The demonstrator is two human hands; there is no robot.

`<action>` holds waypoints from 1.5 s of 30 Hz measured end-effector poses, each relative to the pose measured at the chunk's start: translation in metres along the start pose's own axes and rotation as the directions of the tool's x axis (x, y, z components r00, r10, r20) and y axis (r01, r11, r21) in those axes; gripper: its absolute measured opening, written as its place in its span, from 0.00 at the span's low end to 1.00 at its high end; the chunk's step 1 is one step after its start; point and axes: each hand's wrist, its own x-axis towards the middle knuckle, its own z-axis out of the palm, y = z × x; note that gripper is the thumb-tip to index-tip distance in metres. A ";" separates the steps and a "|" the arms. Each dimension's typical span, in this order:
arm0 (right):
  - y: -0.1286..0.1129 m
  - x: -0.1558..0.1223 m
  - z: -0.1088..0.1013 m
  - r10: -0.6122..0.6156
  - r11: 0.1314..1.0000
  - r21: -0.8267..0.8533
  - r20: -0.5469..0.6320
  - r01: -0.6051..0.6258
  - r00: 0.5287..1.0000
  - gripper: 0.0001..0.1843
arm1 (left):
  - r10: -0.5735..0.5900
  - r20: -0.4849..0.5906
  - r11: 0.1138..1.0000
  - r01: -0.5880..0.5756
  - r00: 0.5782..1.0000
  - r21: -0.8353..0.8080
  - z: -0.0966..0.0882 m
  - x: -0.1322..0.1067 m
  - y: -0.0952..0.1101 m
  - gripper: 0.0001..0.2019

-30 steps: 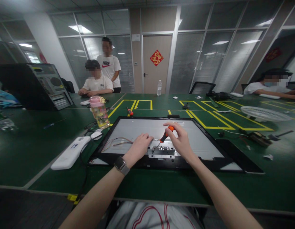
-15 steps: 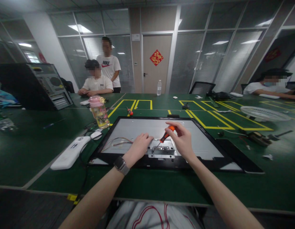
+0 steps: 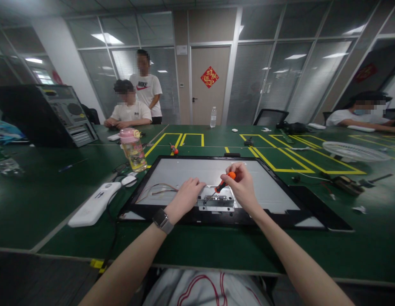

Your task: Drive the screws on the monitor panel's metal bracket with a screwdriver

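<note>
My right hand [image 3: 243, 187] is closed round the orange-and-black handle of a screwdriver [image 3: 221, 184], held by thumb and fingertips. The shaft slants down to the left, its tip at the left end of a metal bracket [image 3: 216, 208]. That bracket sits near the front edge of a flat display panel [image 3: 267, 187] with a grey back and black frame. My left hand [image 3: 187, 196], fingers laid out, rests on the panel at the bracket's left side, holding nothing. Thin wires [image 3: 159, 187] lie on the panel left of it.
Left of the panel are a white power bank [image 3: 94, 205] and a pink-lidded bottle [image 3: 133, 151]. A computer case [image 3: 47, 114] stands farther left. Behind the panel lies a small red tool [image 3: 174, 148]; a black slab [image 3: 321, 208] is at right. Other people sit or stand across the table.
My right hand's fingers have curled in closer round the screwdriver handle, which has shifted slightly right. The left hand and the panel stay put.
</note>
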 end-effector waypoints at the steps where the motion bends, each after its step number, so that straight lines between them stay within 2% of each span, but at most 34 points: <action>1: 0.000 0.000 0.000 -0.001 1.000 0.003 0.001 0.001 1.000 0.19 | 0.001 -0.002 1.000 -0.001 1.000 0.001 0.000 0.000 0.000 0.26; 6: 0.000 0.002 -0.002 0.012 1.000 -0.002 -0.004 -0.012 1.000 0.20 | -0.003 0.007 1.000 0.003 1.000 -0.009 0.002 0.000 0.000 0.26; 9: 0.000 0.004 -0.005 0.058 0.998 0.012 -0.011 -0.058 0.998 0.17 | -0.006 0.012 1.000 0.006 1.000 -0.004 0.001 0.000 0.000 0.26; 12: 0.001 0.005 -0.007 0.111 0.992 0.055 0.056 -0.114 0.992 0.11 | -0.003 0.005 1.000 0.003 1.000 0.002 0.000 0.000 0.001 0.25; 17: 0.005 0.005 -0.010 0.115 0.980 0.142 0.186 -0.143 0.976 0.14 | 0.001 -0.005 1.000 -0.001 1.000 0.007 0.001 0.001 0.001 0.25; 22: 0.011 0.004 -0.013 0.033 0.998 0.050 0.133 -0.040 0.991 0.09 | 0.009 -0.012 1.000 -0.009 1.000 0.014 0.003 0.001 -0.001 0.24; 30: 0.007 0.005 -0.013 0.071 0.982 0.158 0.179 -0.100 0.981 0.12 | 0.001 0.000 1.000 -0.001 1.000 0.000 -0.002 0.001 0.001 0.25; 35: 0.008 0.005 -0.011 0.043 0.989 0.136 0.148 -0.063 0.988 0.08 | 0.000 0.003 1.000 0.000 1.000 0.010 -0.002 0.000 0.002 0.25; 38: 0.008 0.005 -0.011 0.058 0.983 0.162 0.148 -0.082 0.987 0.07 | 0.001 0.004 1.000 -0.001 1.000 0.007 -0.002 0.000 0.002 0.25; 42: 0.006 0.005 -0.011 0.119 0.976 0.166 0.149 -0.143 0.982 0.11 | -0.008 0.005 1.000 0.008 1.000 0.008 -0.002 0.000 0.003 0.24; 45: 0.005 0.005 -0.010 0.109 0.974 0.176 0.179 -0.141 0.978 0.14 | -0.003 0.002 1.000 0.003 1.000 0.004 -0.001 0.001 0.003 0.24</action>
